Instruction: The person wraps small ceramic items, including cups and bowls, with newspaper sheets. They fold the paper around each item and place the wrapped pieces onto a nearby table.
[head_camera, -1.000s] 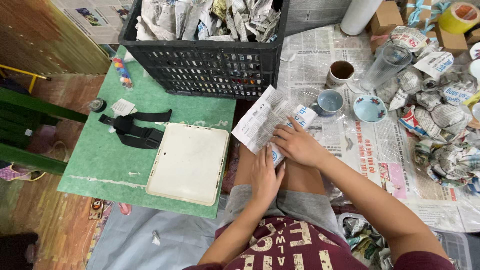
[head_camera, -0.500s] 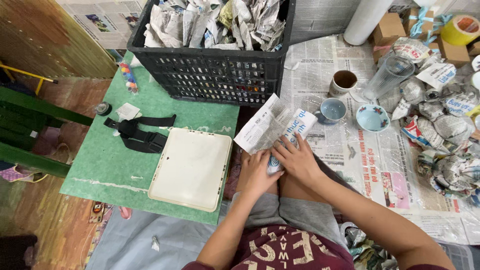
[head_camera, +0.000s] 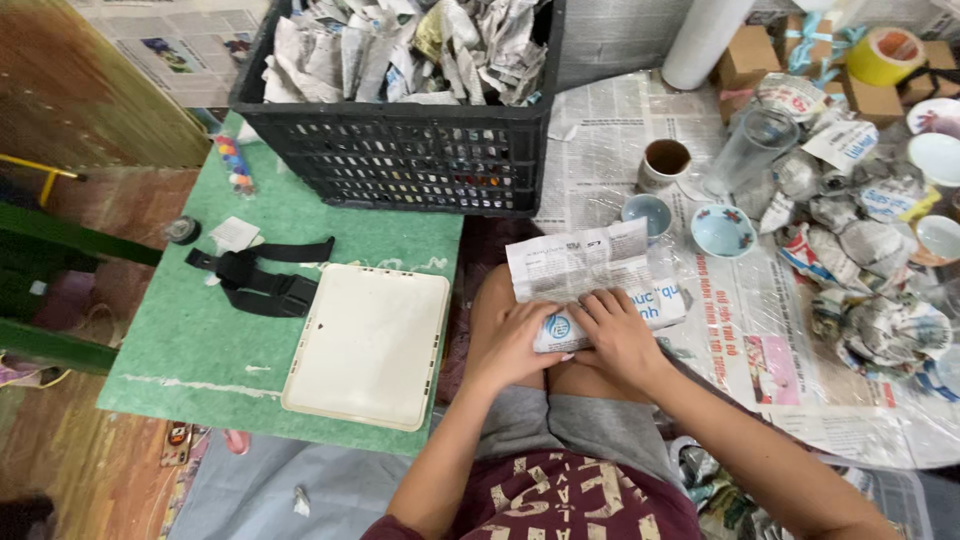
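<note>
Newspaper bundle (head_camera: 600, 300) lies across our knees — long axis left to right. Our left hand (head_camera: 510, 345) and right hand (head_camera: 620, 335) clamp its near edge, fingers closed on paper.

There is one view only, from the camera on my head, looking almost straight down past my chest to my lap. It sits close above my knees, so my left hand (head_camera: 510, 345) and right hand (head_camera: 620, 340) fill the lower middle. Taking the black crate (head_camera: 400, 150) as the mark, it lies beyond my hands at the top edge; the green board (head_camera: 200, 320) stretches left below it, the spread newspaper (head_camera: 620, 140) right of it.
</note>
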